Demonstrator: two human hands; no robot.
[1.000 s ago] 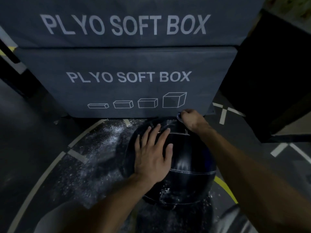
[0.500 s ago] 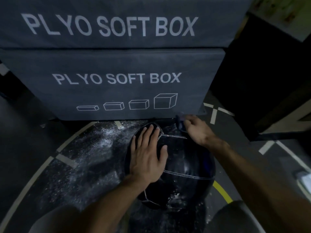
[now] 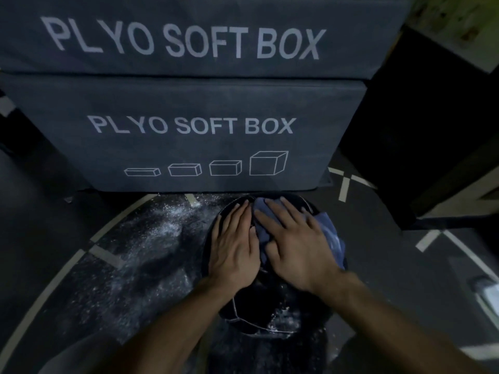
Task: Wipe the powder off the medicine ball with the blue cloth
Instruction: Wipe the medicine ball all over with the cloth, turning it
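A black medicine ball (image 3: 259, 311) sits on the floor in front of the boxes, with white powder on its near lower side. My left hand (image 3: 235, 247) lies flat on the ball's top left, fingers straight. My right hand (image 3: 294, 244) presses the blue cloth (image 3: 330, 233) flat against the ball's top right, fingers spread. The cloth shows between my hands and past my right hand's outer edge; most of it is hidden under the palm.
Two stacked grey soft boxes (image 3: 189, 136) marked PLYO SOFT BOX stand right behind the ball. White powder (image 3: 162, 233) is scattered over the dark floor to the left. A black block (image 3: 421, 147) stands at the right. Tape lines cross the floor.
My right hand has come from the ball's far right edge onto its top, with the blue cloth now spread under the palm. My left hand has stayed flat on the ball.
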